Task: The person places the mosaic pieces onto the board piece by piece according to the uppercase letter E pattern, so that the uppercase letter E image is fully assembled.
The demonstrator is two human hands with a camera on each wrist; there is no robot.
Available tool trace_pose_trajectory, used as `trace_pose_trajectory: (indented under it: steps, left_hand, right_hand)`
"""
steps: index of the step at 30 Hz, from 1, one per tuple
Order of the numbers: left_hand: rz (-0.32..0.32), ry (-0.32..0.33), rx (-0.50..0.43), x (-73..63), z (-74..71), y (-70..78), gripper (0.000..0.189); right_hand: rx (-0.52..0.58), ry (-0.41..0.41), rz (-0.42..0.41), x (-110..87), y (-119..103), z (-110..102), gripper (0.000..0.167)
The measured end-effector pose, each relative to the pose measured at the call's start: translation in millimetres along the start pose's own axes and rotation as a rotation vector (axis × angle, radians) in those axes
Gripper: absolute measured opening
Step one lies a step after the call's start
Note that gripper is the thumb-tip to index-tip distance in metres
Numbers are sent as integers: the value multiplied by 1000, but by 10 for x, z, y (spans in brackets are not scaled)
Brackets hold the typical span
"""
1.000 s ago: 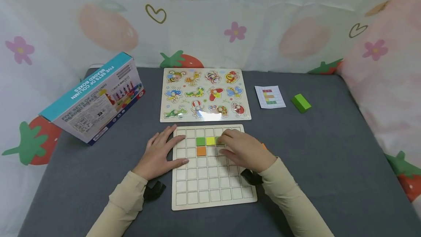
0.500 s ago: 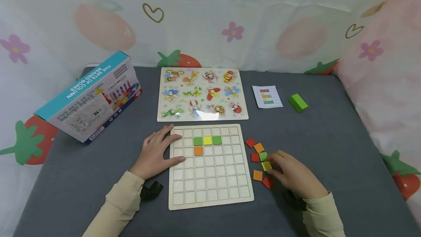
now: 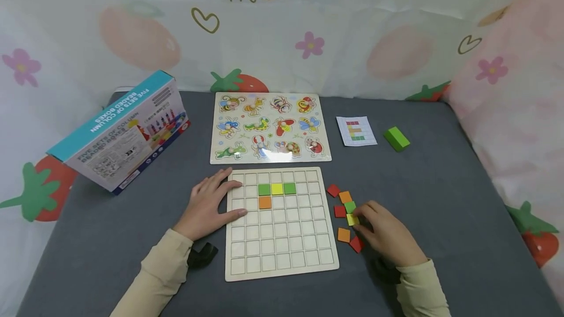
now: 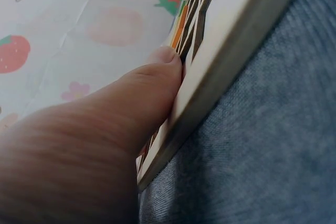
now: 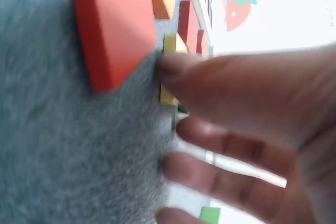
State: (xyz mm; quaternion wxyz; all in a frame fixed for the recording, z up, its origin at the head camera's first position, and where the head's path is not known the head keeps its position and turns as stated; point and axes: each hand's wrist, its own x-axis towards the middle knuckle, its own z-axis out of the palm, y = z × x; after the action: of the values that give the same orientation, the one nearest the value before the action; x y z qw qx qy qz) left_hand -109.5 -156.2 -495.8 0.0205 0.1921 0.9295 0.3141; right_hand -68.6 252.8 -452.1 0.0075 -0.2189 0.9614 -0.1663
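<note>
A wooden grid board [image 3: 282, 246] lies on the table. It carries a green tile [image 3: 264, 190], a yellow tile [image 3: 276, 189], another green tile [image 3: 289, 188] in one row, and an orange tile [image 3: 265, 202] below the first. My left hand [image 3: 211, 204] rests on the board's left edge, fingers spread; its thumb lies on the rim in the left wrist view. Right of the board, my right hand [image 3: 387, 234] pinches a loose yellow tile [image 3: 351, 219] between thumb and index finger. In the right wrist view the thumb covers part of that tile [image 5: 169, 95].
Around it lie loose tiles: green [image 3: 350, 207], orange [image 3: 343, 235], red [image 3: 356, 244] and several others. Behind are an insect puzzle board [image 3: 270, 126], a pattern card [image 3: 357, 131] and a green block [image 3: 397, 139]. A cardboard box [image 3: 128, 131] stands at the left.
My right hand has moved from the third tile in the board's row out to the loose tiles at the right, and the yellow tile there has shifted slightly. The left hand stays put.
</note>
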Motion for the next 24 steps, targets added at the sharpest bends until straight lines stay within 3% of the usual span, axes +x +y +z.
trace_pose_trajectory:
  steps: [4, 10, 18, 24]
  left_hand:
    - [2, 1, -2, 6, 0, -1, 64]
    - [5, 0, -10, -2, -7, 1, 65]
    - [16, 9, -3, 19, 6, 3, 64]
    - [2, 3, 3, 10, -3, 4, 65]
  right_hand:
    - [-31, 3, 21, 20, -15, 8, 26]
    - [-35, -3, -33, 22, -20, 4, 28]
    - [-35, -28, -39, -12, -21, -20, 30]
    - [-67, -41, -108, 154, -158, -113, 28]
